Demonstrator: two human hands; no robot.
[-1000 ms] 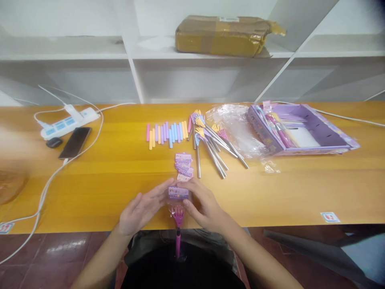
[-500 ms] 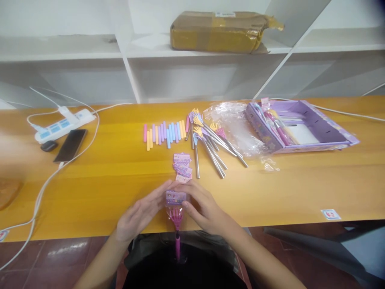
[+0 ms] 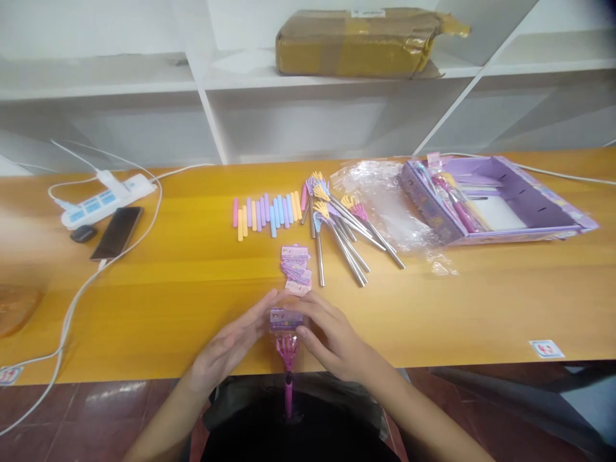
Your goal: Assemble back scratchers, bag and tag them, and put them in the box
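A pink back scratcher (image 3: 287,351) with a hand-shaped head lies in a clear bag topped by a purple header card (image 3: 287,319), its handle reaching over the table's front edge. My right hand (image 3: 332,333) has its thumb at the card's right edge and its fingers bent over the top. Along the card's left side, my left hand (image 3: 233,340) is stretched out, fingers straight, fingertips close to the right hand's. Just beyond lie several loose purple and pink cards (image 3: 295,263). Farther back is a pile of metal-rod back scratchers (image 3: 344,244) with coloured hand heads.
Coloured handle tubes (image 3: 260,213) lie in a row behind the cards. Clear plastic bags (image 3: 385,205) sit beside a purple open box (image 3: 543,232) holding bagged scratchers. At left are a phone (image 3: 117,232), a power strip (image 3: 108,204) and white cables. A taped carton (image 3: 356,48) rests on the shelf.
The camera view has shifted slightly, so everything sits a little to the right. Both hands and the bagged back scratcher have barely moved.
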